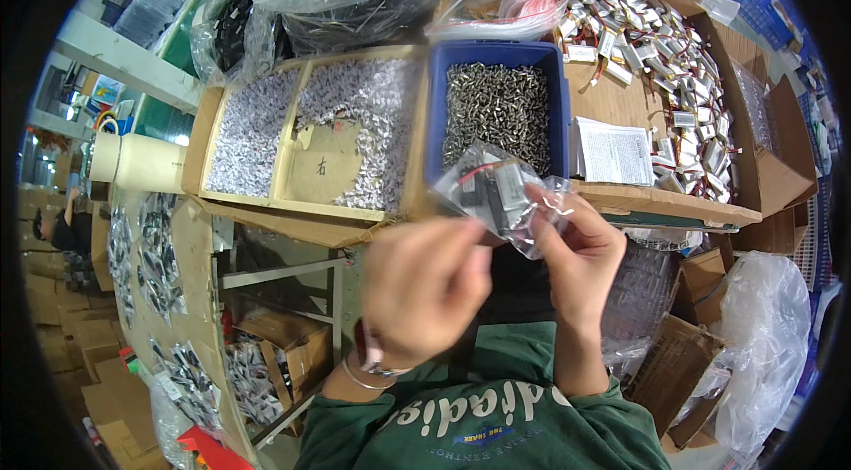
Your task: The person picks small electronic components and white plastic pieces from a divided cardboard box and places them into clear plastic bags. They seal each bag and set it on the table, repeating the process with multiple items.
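Between both hands, in front of the blue plastic bin [433,104], is a small clear plastic bag [482,187]. Inside it lie a silver battery pack [510,187] and a dark part. My right hand [577,237] pinches the bag's right end between thumb and fingers. Blurred by motion, my left hand [429,284] is at the bag's lower left; whether its fingers grip the film cannot be told. Small metal screws or pins [495,111] fill much of the bin. Left of it, a divided tray [302,131] carries many small white pieces [256,131].
Battery packs with red wires [695,118] and folded printed leaflets [615,151] lie in a cardboard box [618,114] at right. Large plastic bags of black parts [352,18] stand behind. A cream bottle [143,161] is at left. Another person [63,231] is far left.
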### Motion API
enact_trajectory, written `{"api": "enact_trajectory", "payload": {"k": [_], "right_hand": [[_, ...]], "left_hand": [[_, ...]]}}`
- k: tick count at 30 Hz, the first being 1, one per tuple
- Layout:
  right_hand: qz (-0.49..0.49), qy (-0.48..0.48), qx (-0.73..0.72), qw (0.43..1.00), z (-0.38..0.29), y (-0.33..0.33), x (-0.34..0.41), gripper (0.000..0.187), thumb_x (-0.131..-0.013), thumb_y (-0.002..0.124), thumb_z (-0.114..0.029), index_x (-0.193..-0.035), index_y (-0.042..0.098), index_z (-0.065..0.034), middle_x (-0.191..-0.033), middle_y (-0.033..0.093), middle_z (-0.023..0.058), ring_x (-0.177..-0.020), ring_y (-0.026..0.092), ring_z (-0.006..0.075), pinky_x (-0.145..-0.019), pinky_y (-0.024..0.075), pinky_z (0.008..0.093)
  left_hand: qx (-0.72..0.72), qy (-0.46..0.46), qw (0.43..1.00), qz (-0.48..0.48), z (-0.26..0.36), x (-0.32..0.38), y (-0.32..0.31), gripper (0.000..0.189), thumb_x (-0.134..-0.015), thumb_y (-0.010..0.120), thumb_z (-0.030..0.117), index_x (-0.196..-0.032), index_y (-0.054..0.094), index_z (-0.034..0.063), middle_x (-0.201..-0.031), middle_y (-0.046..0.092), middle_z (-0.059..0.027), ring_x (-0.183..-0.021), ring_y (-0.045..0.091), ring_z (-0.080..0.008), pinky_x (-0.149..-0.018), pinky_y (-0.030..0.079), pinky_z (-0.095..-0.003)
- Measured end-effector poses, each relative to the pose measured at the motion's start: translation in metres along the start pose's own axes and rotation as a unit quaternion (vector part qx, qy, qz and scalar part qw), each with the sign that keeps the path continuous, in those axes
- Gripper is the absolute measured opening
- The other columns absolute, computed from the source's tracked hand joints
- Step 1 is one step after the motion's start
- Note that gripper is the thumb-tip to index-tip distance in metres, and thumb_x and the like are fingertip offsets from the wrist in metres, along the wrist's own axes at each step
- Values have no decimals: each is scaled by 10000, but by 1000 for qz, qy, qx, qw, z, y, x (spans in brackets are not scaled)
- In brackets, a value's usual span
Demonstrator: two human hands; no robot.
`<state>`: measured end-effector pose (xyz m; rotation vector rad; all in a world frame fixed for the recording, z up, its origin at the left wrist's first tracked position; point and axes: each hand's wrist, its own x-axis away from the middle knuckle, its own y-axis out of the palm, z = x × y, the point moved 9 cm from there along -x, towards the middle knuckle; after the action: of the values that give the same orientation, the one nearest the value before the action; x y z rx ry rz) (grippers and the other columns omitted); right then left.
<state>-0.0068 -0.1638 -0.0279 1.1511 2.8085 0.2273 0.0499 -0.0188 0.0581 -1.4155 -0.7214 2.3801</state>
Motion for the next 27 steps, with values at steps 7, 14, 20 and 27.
{"api": "enact_trajectory", "payload": {"k": [7,14,20,27], "right_hand": [[-114,-13,-166,979,-17,5,13,225,-665,646,83,-888,641,49,-865,622,122,-748,581,140,-628,465,221],[-161,-5,-111,981,-11,13,16,251,-634,706,37,-874,638,58,-861,624,135,-769,588,156,-642,475,244],[-105,-33,-11,994,-10,14,22,186,-635,708,64,-749,564,38,-842,605,106,-776,584,147,-699,467,251],[-155,-113,113,975,-15,28,24,163,-616,715,23,-756,634,8,-821,603,98,-755,588,168,-672,464,250]], "left_hand": [[421,-419,802,-61,-80,29,15,370,-883,485,194,-1166,473,-44,-1002,574,-108,-818,539,-99,-674,451,-205],[585,-528,602,-132,-61,61,35,301,-815,554,80,-1082,536,-59,-944,611,-70,-806,559,-72,-729,440,-203],[534,-533,645,-120,-65,77,24,236,-812,570,43,-1020,556,-68,-905,613,-67,-778,560,-71,-708,447,-206],[519,-548,649,-92,-71,91,23,218,-805,576,23,-1004,555,-65,-878,611,-53,-756,554,-61,-678,451,-198]]}}
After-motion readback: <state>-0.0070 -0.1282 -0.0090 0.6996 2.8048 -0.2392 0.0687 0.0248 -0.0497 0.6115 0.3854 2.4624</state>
